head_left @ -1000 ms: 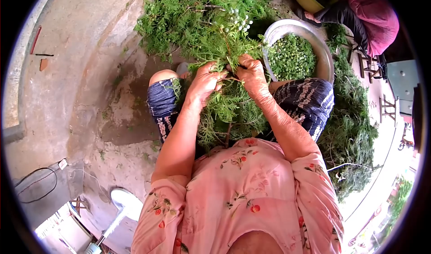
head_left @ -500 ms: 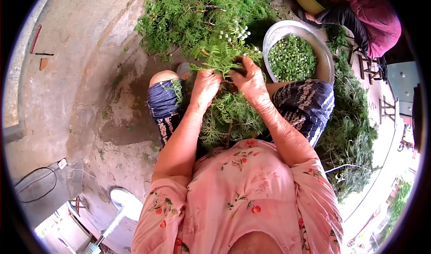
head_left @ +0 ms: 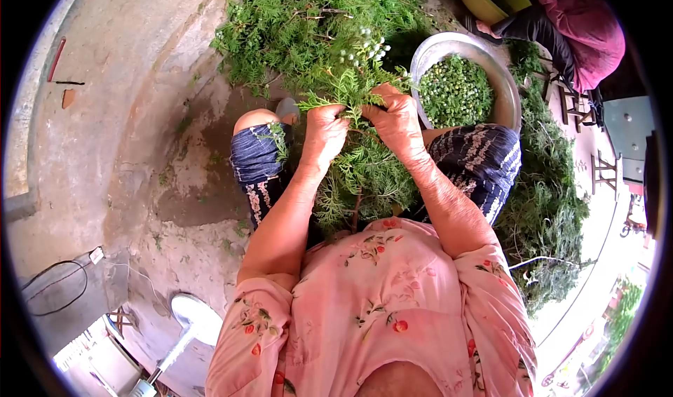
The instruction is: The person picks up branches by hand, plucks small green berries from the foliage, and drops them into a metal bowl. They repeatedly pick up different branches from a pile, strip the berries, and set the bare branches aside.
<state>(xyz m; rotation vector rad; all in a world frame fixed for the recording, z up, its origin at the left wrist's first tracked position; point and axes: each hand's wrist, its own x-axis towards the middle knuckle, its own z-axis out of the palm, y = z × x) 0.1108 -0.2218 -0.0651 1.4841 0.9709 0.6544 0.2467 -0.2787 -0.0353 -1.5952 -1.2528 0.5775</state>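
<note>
A leafy evergreen branch lies across my lap, its woody stem toward my belly and its feathery tip between my hands. My left hand is closed on the green sprigs at the tip. Close beside it, my right hand pinches the same tip, thumb and fingers pressed together; what exactly lies inside the pinch is hidden. Just beyond my hands, pale round cones show among the greenery. A metal basin holding picked green bits and small cones stands by my right knee.
A big heap of cut branches lies ahead of me, and more branches are piled at my right. At the upper right sits another person near a yellow basin. A standing fan is at lower left.
My right hand has shifted slightly right and turned, its fingers bending closer over the sprigs. My left hand has barely moved.
</note>
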